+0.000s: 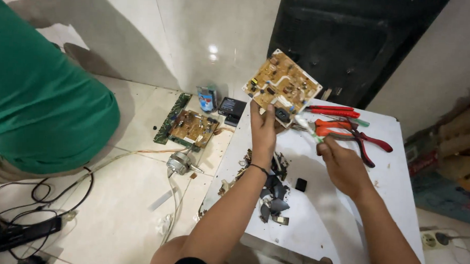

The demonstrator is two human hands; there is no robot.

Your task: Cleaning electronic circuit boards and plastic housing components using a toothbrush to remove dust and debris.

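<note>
Above the white table point(347, 203), held up by its lower edge: tan circuit board point(282, 86), pinched in the left hand point(264, 129). Right hand point(342, 164) closed around a green-tipped tool point(307, 127), tip at the board's lower edge. Best done with a steady board and a small, controlled tip — no prying. Pliers point(349, 132) just beyond; broken dark parts point(274, 196) heaped loose below. No trays or boxes in use — nothing sorted.

Left hand point(262, 129) holds circuit board point(281, 85); right hand point(342, 164) grips tool point(308, 127).
</note>
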